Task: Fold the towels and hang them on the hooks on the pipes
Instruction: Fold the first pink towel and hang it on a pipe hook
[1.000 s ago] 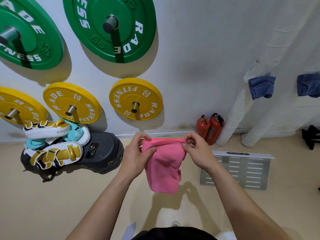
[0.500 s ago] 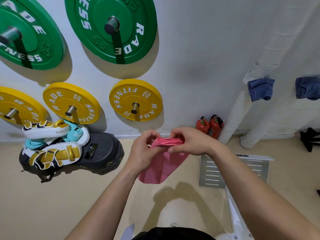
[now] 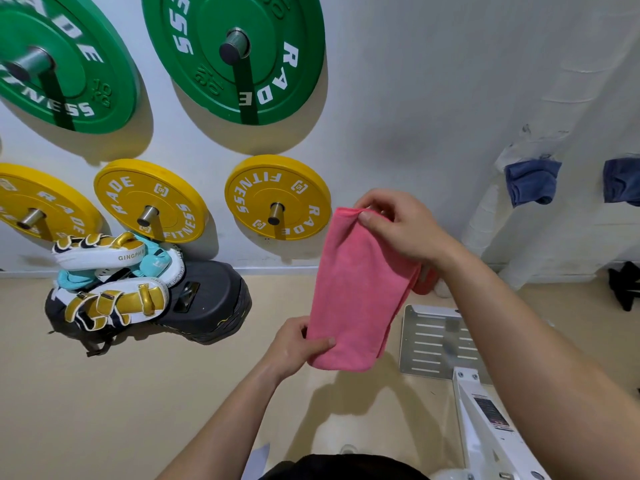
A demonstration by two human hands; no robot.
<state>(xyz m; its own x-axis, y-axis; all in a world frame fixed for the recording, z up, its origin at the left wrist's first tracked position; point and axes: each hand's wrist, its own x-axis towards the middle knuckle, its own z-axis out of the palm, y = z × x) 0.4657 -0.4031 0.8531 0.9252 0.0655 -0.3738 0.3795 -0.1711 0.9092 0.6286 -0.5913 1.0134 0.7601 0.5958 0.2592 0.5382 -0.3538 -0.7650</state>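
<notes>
Left hand (image 3: 294, 344) and right hand (image 3: 398, 226) pinch pink towel (image 3: 356, 289); blue towels (image 3: 530, 181) hang on pipes (image 3: 485, 220), perhaps hooked.

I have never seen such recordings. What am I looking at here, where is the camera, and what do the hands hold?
No machine here: a person wears one wide-angle camera on the head, looking forward and down. The right hand pinches the top edge of a folded pink cloth towel; the left hand grips its lower end. Two dark blue towels hang on white wrapped pipes at the right. Round green weight plates and yellow weight plates hang on the wall; white-and-gold padded mitts lie on a black pad.
</notes>
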